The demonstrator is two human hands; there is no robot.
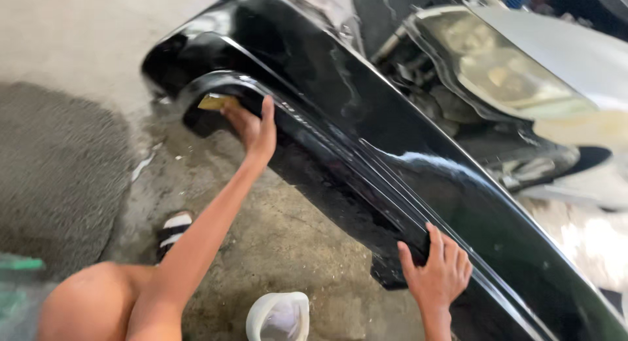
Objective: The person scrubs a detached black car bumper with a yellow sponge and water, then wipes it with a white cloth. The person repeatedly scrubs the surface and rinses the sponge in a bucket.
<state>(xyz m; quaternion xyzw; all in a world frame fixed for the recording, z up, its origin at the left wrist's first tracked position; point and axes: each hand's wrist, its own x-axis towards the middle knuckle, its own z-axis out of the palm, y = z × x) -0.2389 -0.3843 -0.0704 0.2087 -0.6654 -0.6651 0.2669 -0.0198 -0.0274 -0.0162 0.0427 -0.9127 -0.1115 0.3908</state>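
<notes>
The grip of the left hand [252, 128] is closed on a small yellow pad [216, 102], thumb up against the panel and fingers curled over the pad, pressing it to the lower lip of the black car bumper [366, 145] near its rounded end at the upper left. The bare left forearm stretches up to it from a bent knee [85, 302] in the lower left corner. Beneath that arm, a foot in a black-and-white sandal [173, 231] stands on the rough, damp concrete floor [288, 236], with a darker, pebbly patch of floor [59, 177] further left. A white bowl-like container [280, 316] sits on the floor at the bottom edge, between the two arms.

Further right, the grip of the right hand [437, 272] is spread, fingers fanned over the lower ridge of the bumper and thumb hooked under its edge, holding nothing else. The bumper runs on a slant from upper left to lower right, glossy and wet-looking. Above and behind it, on the right, a cloudy headlight [504, 66] sits in the exposed front of a pale car [575, 53].
</notes>
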